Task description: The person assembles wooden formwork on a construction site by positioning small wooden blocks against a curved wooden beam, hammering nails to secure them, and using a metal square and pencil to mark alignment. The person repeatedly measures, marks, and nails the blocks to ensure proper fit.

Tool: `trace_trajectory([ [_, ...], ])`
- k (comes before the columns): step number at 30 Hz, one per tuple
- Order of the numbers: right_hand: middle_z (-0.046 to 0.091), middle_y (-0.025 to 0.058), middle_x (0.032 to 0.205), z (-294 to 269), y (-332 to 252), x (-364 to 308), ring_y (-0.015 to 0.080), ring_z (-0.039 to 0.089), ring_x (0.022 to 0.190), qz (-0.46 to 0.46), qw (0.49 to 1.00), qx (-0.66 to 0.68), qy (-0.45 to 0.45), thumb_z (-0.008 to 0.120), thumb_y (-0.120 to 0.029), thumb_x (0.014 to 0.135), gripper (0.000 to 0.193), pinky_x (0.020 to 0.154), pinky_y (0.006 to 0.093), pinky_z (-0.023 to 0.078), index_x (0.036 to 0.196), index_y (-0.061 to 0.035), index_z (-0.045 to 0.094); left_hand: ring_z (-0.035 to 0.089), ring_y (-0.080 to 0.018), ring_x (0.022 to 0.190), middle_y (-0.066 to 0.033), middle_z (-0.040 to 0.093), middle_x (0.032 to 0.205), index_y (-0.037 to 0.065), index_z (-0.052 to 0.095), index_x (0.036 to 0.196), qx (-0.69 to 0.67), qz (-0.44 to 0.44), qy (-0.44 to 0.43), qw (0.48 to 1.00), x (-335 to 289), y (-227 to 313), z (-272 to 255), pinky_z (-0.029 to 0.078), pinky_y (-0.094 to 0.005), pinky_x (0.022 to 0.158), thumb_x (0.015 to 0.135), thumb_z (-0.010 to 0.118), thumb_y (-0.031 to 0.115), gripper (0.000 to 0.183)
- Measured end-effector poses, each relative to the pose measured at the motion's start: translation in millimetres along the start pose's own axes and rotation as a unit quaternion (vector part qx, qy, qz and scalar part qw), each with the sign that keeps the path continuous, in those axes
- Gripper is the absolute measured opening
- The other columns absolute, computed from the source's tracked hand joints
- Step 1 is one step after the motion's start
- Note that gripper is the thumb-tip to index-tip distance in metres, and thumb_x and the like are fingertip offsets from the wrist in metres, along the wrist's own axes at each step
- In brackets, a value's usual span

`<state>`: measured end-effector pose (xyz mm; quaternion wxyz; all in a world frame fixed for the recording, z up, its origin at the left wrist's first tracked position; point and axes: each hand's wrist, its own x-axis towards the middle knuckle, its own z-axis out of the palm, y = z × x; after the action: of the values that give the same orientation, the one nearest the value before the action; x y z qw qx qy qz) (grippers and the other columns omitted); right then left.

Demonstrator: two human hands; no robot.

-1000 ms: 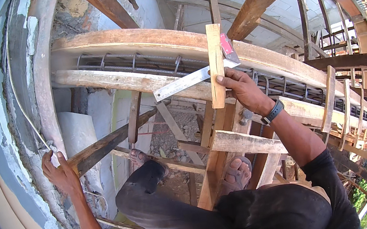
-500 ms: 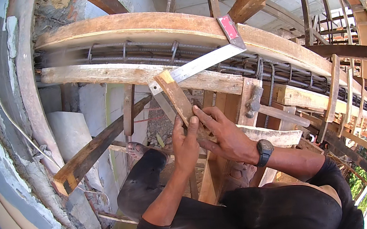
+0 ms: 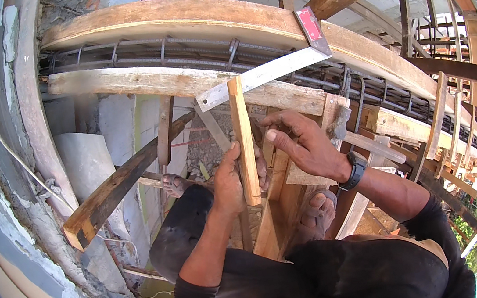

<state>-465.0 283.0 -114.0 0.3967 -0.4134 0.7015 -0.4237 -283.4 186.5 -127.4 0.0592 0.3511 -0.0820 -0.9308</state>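
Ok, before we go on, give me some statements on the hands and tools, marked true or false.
1. The left hand holds the short wooden piece. True.
2. The right hand grips that piece too. False: it is apart from it, to its right.
3. The metal square crosses over the steel bars. True.
4. The watch is on the left wrist. False: it is on the right.
5. The hammer is in neither hand. True.

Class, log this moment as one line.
left hand: grips wooden strip | right hand: beside strip, not gripping | metal square: lies across timbers
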Motion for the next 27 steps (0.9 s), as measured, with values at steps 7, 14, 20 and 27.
trace_trajectory([
  [7,0.069,0.0177,0.088,-60.9,22.8,60.8,0.0372,0.068,0.083,0.067,0.955,-0.28,0.072,0.066,-0.035,0.096,0.058,0.074,0.0474,0.054,0.144,-0.0074,0.047,0.047,-0.0144,0.048,-0.0032,0.045,0.059,0.01,0.048,0.085,-0.162,-0.059,-0.176,0.969,2.9,14.4,6.4,0.044,-0.028,0.045,0.102,0.042,0.054,0.047],
  [14,0.071,0.0136,0.094,-69.0,19.8,94.8,0.0329,0.069,0.093,0.126,0.899,-0.42,-0.01,0.075,-0.05,0.085,0.061,0.076,0.0437,0.054,0.132,-0.0133,0.061,0.047,-0.0127,0.047,-0.0012,0.045,0.06,0.011,0.047,0.088,-0.008,0.046,-0.134,0.99,-4.1,18.8,1.2,0.046,-0.0281,0.045,0.097,0.053,0.058,0.048],
  [20,0.07,0.0101,0.092,-101.0,54.6,88.2,0.0231,0.06,0.109,-0.147,0.816,-0.557,0.051,0.075,-0.056,0.081,0.05,0.095,0.0443,0.046,0.105,-0.0127,0.072,0.044,-0.0118,0.046,-0.0011,0.043,0.061,0.009,0.047,0.093,0.069,0.163,-0.104,0.979,-0.8,26.8,7.8,0.043,-0.0252,0.042,0.099,0.055,0.045,0.037],
  [27,0.07,0.013,0.086,-169.0,23.4,23.9,0.0287,0.064,0.093,-0.016,0.883,-0.459,0.095,0.062,-0.063,0.091,0.059,0.089,0.0437,0.047,0.104,-0.0059,0.068,0.043,-0.0082,0.049,-0.0023,0.047,0.076,0.006,0.048,0.116,0.248,0.333,0.071,0.907,2.1,33.3,7.3,0.041,-0.0234,0.044,0.098,0.056,0.035,0.035],
])
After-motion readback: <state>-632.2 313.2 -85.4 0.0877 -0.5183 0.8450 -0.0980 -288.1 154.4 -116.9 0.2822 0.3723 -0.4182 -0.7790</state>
